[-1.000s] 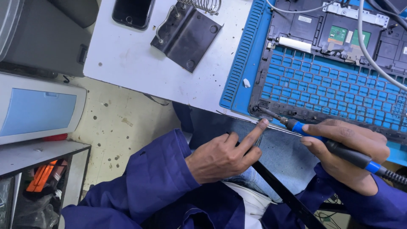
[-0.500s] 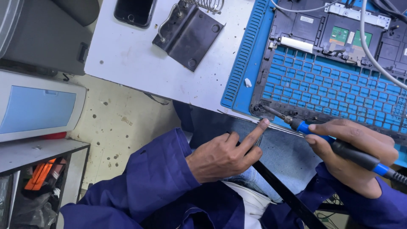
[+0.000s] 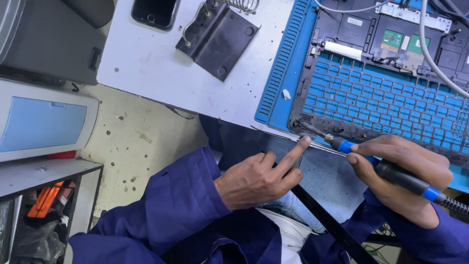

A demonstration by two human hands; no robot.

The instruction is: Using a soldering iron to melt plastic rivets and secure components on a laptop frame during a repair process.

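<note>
Little has moved: right hand (image 3: 403, 178) has slid slightly along the edge, the soldering iron (image 3: 386, 168) tip stays at the lower left corner of the laptop shell (image 3: 371, 93). Left hand (image 3: 259, 178) same pose, index finger stretched out, tip touching a thin wire (image 3: 278, 134) just beside the iron's tip, other fingers curled, holding nothing I can see. Right hand closed around the iron's blue-black handle, cord cut off at the frame edge.

Opened laptop shell lies on a blue mat (image 3: 286, 73) on the white surface (image 3: 146, 63); inside it green boards, a white strip, grey cable across. Shelf unit (image 3: 49, 195) lower left holds an orange tool, rest too dark to tell. Phone (image 3: 156, 12) and black metal bracket (image 3: 220, 36) cut off at the top. Tip contact point hard to make out.
</note>
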